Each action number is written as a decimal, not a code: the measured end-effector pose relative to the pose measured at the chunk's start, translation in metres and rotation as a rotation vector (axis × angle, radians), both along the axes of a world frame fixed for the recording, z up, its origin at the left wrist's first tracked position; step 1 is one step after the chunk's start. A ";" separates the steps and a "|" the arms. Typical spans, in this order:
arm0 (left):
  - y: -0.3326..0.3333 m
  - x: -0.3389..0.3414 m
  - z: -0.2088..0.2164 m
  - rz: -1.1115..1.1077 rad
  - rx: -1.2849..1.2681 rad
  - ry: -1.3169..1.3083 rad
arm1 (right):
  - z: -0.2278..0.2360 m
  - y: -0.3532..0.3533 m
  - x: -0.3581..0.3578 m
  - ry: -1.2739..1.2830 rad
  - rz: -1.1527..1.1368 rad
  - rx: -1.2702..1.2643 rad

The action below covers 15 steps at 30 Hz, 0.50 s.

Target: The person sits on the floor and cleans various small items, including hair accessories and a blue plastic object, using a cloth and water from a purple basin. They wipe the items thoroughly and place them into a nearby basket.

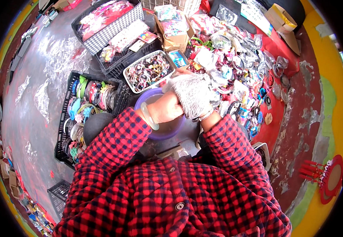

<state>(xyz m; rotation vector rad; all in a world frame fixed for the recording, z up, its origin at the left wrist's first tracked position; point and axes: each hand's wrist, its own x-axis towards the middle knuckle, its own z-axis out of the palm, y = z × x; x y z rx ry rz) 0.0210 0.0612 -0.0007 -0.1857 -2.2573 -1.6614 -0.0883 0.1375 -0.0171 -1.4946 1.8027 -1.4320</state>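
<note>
The jacket [147, 193] is checked red and dark, the fabric [195, 96] mottled grey-white, the basin [164, 136] purple

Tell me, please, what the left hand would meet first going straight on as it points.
Probably the mottled white-grey fabric right of the left hand, perhaps touching it already; depth is unclear.

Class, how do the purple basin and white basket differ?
The purple basin is round; the white basket is roughly rectangular. The left hand hides part of the basin, none of the basket. Small accessories fill the basket; none show in the basin. Both are open-topped.
</note>
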 end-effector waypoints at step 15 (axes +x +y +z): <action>0.000 0.006 -0.002 -0.117 0.563 -0.321 | 0.018 0.003 -0.011 0.370 0.169 -0.207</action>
